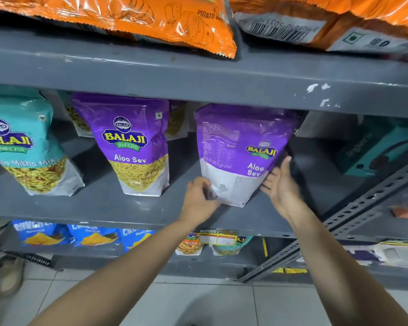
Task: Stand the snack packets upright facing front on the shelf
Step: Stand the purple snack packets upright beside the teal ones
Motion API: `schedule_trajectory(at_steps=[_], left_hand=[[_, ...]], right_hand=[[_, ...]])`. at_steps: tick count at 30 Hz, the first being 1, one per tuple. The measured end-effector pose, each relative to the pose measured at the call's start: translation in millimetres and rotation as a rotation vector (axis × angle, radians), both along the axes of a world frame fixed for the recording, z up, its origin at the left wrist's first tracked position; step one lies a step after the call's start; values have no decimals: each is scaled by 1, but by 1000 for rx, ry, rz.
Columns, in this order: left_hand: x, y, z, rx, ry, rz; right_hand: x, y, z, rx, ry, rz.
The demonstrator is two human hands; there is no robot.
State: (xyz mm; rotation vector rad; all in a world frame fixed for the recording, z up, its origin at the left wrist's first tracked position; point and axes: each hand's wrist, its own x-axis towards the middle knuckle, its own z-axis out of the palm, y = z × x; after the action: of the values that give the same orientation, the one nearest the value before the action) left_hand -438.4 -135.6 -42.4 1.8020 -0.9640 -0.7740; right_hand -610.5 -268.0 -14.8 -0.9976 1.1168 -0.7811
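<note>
1. Your hands are both on one purple packet [240,156] in the middle of the frame. It stands on the grey shelf [104,203].
2. This packet shows its back. You can see the small print and a white bottom part, so it is not facing front yet.
3. Your left hand [199,201] is at the packet's lower left corner. Its fingers are curled and pinch the bottom edge.
4. Your right hand [280,182] is at the lower right side. It is open and flat, and its fingers touch the packet's edge. It is not gripping anything.
5. To the left, a second purple packet [134,147] stands upright with its front out. At the far left, a teal packet [26,147] leans a little but shows its front too.
6. What could go wrong: only one hand is really holding on. If you spin the packet fast, I think it may slip and tip over.
7. The packet's top sits very close under the upper shelf edge [198,90]. If you lift it high, it could bump and bend.
8. The packet is near the front of the shelf. If you pull it out too far, it could drop to the floor [198,302].
9. Swing wide to the left and you may knock the second purple packet.
</note>
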Motion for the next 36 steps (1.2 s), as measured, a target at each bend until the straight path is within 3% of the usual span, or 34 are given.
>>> schedule_trajectory(at_steps=[4, 6, 9, 11, 13, 16, 19, 22, 25, 28, 31, 36], left_hand=[[-5, -25, 20, 133, 136, -215], [2, -33, 22, 154, 99, -304], [0, -26, 13, 91, 45, -233], [-6, -19, -1, 12, 63, -185], [-8, -15, -12, -54, 216, -212], [-3, -15, -14, -84, 463, -415], [4, -24, -5, -44, 401, -590], [19, -37, 4, 12, 276, -670], [32, -46, 2, -41, 190, -536], [39, -45, -4, -141, 239, -368], [39, -45, 5, -206, 236, -352], [27, -63, 44, -351, 340, -181]], right_hand=[[2, 2, -3, -306, 274, -47], [-1, -7, 0, -333, 196, 57], [-8, -16, 5, -226, -58, 236], [-12, -18, 4, -163, -109, 311], [-14, -15, 2, -114, -146, 376], [-12, -7, -5, -123, -78, 402], [-11, -1, -13, -273, 151, 402], [-12, -9, -5, -294, 175, 482], [-14, -24, 5, -286, 78, 460], [-8, -24, 7, -375, 126, 303], [-6, -23, 6, -438, 144, 219], [-7, -34, 29, -370, -47, 254]])
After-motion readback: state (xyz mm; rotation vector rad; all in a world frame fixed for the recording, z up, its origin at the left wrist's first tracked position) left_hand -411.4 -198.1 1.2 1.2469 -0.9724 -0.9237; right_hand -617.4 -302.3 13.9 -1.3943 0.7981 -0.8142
